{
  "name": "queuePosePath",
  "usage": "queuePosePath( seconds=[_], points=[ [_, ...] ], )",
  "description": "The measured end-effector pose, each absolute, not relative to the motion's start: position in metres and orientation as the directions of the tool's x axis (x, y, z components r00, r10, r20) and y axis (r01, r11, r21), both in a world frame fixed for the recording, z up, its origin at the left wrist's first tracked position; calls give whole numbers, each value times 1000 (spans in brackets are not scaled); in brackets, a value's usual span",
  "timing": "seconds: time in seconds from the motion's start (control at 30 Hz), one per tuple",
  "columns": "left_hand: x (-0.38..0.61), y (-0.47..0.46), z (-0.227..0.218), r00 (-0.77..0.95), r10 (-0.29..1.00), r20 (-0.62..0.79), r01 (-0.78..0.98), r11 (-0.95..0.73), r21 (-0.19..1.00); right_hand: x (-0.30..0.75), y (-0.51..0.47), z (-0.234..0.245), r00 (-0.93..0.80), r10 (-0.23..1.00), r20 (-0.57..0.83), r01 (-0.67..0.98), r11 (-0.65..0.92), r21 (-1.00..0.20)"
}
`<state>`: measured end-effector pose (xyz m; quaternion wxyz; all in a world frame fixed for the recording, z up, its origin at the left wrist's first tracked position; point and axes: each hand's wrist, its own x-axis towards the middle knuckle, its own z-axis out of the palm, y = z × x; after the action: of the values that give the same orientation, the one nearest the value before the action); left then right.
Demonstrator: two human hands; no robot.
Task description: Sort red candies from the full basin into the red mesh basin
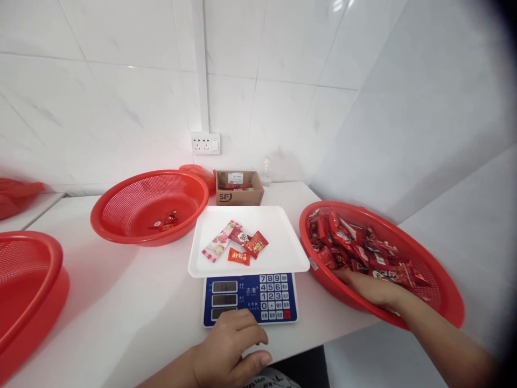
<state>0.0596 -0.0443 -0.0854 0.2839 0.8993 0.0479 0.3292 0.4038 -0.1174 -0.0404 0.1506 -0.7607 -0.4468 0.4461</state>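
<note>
An electronic scale [250,299] with a blue keypad stands at the table's front edge, and its white tray [283,253] carries several wrapped candies [238,243]. My left hand [228,350] rests loosely curled at the scale's front edge, fingers bent, holding nothing visible. My right hand [369,288] reaches into the red basket [440,302] on the right, which is full of red-wrapped candies [359,245]. Its fingers lie among the wrappers and are partly hidden.
A second red basket [121,215] at the left back holds a few candies. A third red basket [28,291] sits at the far left edge. A small cardboard box [239,188] stands against the tiled wall under a socket [205,144].
</note>
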Motion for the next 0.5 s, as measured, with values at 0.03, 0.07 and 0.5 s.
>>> queuePosePath(
  seconds=[0.03, 0.07, 0.5],
  points=[
    [59, -47, -86, 781, 278, 559, -101, -828, 552, 404, -117, -40, 198, 791, -579, 515, -587, -625],
    [59, -49, -86, 784, 279, 555, -102, -823, 559, 406, -117, -41, 199, 769, -607, 485, -616, -621],
    [64, -43, -75, 831, 205, 517, -89, -868, 488, 393, -126, -7, 70, 928, -366, 342, -367, -865]
  ],
)
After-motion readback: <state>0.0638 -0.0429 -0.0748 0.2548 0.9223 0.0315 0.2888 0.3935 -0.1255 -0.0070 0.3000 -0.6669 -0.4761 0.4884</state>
